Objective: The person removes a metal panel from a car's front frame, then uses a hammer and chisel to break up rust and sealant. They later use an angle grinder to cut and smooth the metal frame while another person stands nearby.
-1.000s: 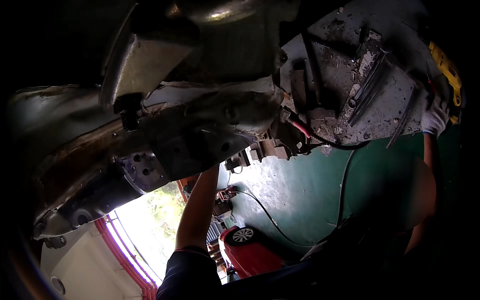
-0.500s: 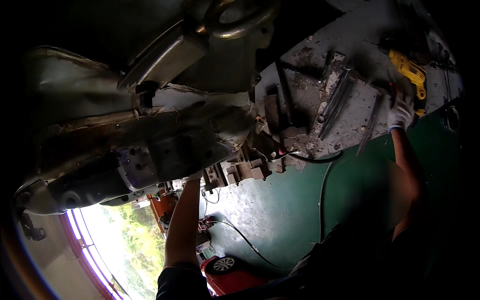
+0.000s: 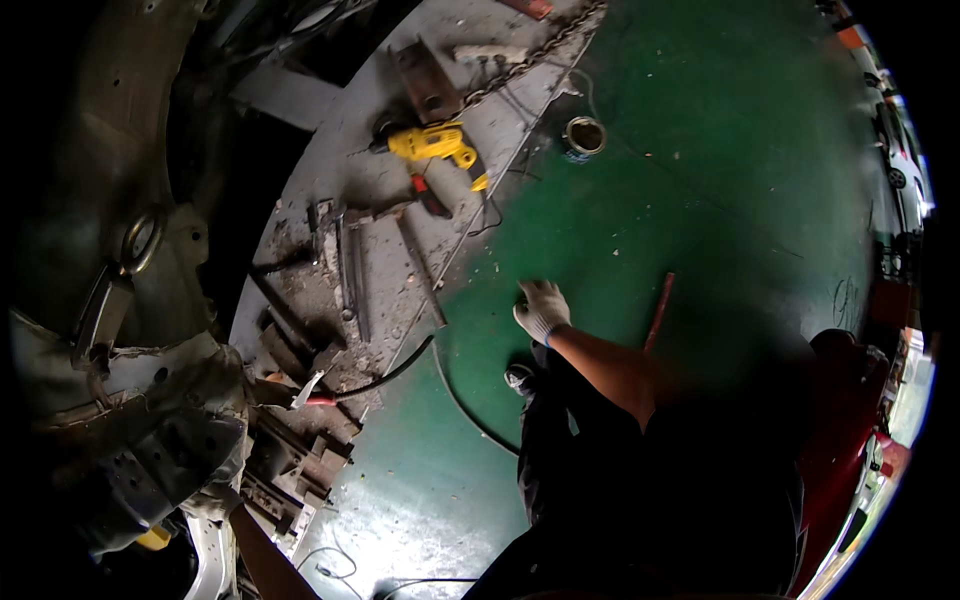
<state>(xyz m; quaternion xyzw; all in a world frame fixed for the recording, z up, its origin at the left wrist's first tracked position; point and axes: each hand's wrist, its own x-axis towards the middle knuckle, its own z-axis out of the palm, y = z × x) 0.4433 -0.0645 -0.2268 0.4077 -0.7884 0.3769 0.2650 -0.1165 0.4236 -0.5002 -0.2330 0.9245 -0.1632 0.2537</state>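
My right hand, in a pale work glove, hangs over the green floor, right of the grey platform. Its fingers are loosely bent, with a gap at the thumb and nothing visible in them. My left hand, also gloved, rests against the lower edge of the dark, bent car body section; its fingers are mostly hidden. On the platform lies a yellow power drill. Beside the drill is a red-and-black handled tool, its working end hard to make out.
Metal bars and debris litter the platform. A chain runs near a rusty channel piece. On the floor stand an open can and a red rod lies. A dark hose crosses the platform's edge.
The view has swung to the right. My right hand has left the spot beside the drill and red-handled tool and is now over the floor. My left hand stays at the car body section.
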